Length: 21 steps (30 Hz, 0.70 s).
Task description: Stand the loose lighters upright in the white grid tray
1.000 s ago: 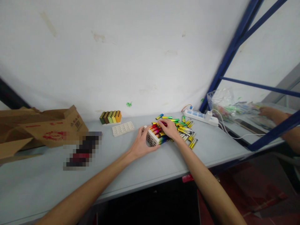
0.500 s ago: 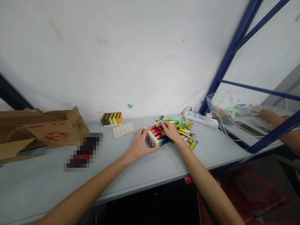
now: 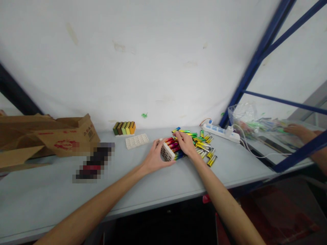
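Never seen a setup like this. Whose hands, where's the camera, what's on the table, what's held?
There is no robot: these are a person's two bare hands, seen by one head-worn camera looking forward and down. The left hand grips a white rack with shiny coloured tubes sticking out. The right hand is at those tubes; whether it holds one is hidden. Loose tubes lie beyond it on the table, with a tray, cardboard box and power strip. Far right, another person's hand shows.

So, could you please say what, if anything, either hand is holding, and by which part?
The left fingers hold the rack by its near and far ends; the right fingers are at the tubes, their grip unclear.
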Available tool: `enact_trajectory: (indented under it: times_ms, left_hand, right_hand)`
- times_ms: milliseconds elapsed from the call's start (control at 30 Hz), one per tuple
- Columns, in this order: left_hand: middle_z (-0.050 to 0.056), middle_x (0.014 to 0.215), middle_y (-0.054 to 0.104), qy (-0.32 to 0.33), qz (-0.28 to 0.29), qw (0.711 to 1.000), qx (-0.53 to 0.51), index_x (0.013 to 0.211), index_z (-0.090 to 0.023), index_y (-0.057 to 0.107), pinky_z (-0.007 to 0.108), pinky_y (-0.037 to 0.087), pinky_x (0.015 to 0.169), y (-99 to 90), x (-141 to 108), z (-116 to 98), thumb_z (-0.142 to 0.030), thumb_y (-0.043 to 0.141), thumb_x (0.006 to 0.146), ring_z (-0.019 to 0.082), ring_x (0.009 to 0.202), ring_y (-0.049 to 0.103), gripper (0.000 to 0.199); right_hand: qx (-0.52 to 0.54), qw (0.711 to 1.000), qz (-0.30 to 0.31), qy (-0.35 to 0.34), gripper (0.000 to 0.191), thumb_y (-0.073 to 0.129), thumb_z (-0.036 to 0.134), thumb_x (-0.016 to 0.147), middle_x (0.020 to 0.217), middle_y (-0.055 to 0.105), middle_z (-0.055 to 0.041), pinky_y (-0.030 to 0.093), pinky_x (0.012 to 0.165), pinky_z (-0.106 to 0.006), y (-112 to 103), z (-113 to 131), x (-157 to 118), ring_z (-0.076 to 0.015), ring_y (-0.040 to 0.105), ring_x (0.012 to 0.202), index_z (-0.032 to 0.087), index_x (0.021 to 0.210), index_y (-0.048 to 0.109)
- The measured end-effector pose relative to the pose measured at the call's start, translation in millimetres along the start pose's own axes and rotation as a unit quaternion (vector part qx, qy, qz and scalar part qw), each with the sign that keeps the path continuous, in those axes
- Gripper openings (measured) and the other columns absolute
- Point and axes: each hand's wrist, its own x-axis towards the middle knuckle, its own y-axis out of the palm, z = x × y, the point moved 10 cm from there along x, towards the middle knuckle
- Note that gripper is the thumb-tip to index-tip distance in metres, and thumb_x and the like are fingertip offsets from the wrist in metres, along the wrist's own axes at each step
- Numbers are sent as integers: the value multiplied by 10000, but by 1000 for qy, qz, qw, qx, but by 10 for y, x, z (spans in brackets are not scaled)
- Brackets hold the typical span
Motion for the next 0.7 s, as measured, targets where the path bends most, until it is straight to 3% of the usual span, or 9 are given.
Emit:
enact_trajectory:
  times_ms: [133, 300, 433, 567, 700]
  left_hand:
    - [145, 1493, 402, -5, -6, 1000, -16, 1592, -256, 243, 513, 352, 1232, -1, 5, 4, -498, 885, 671, 333, 1414, 456, 1148]
    - [172, 1540, 391, -7, -7, 1000, -29, 1639, -244, 103, 556, 342, 1227, 6, 11, 12, -510, 901, 652, 364, 1451, 419, 1297]
    - [180, 1555, 374, -2, -3, 1000, -22, 1644, -247, 104, 560, 321, 1239, 27, 16, 30, -524, 896, 655, 365, 1463, 407, 1297]
    - [168, 1550, 377, -2, -2, 1000, -17, 1640, -261, 127, 540, 326, 1240, 35, 11, 48, -527, 882, 675, 355, 1462, 411, 1254]
    - [159, 1559, 359, -6, 8, 1000, -19, 1637, -264, 140, 516, 327, 1242, 33, -3, 34, -523, 871, 691, 346, 1462, 412, 1222]
  right_hand:
    - [-25, 993, 74, -84, 362, 440, 360, 1054, 1166, 759, -114, 485, 1025, -378, 203, 276, -80, -240, 684, 1096, 180, 1141, 742]
    - [-71, 980, 123, -136, 399, 468, 291, 1031, 1499, 585, -103, 324, 1229, -489, 327, 410, -198, -262, 489, 1421, 229, 1376, 659]
    - [-53, 974, 159, -155, 429, 422, 332, 1065, 1498, 592, -85, 293, 1258, -491, 406, 360, -220, -238, 502, 1426, 246, 1439, 615]
    - [-55, 976, 164, -131, 445, 458, 403, 1060, 1499, 588, -105, 328, 1235, -484, 416, 209, -173, -251, 500, 1425, 235, 1443, 610]
    - [-63, 979, 158, -114, 419, 419, 337, 1070, 1423, 644, -128, 385, 1186, -449, 382, 101, -132, -250, 568, 1338, 192, 1392, 643]
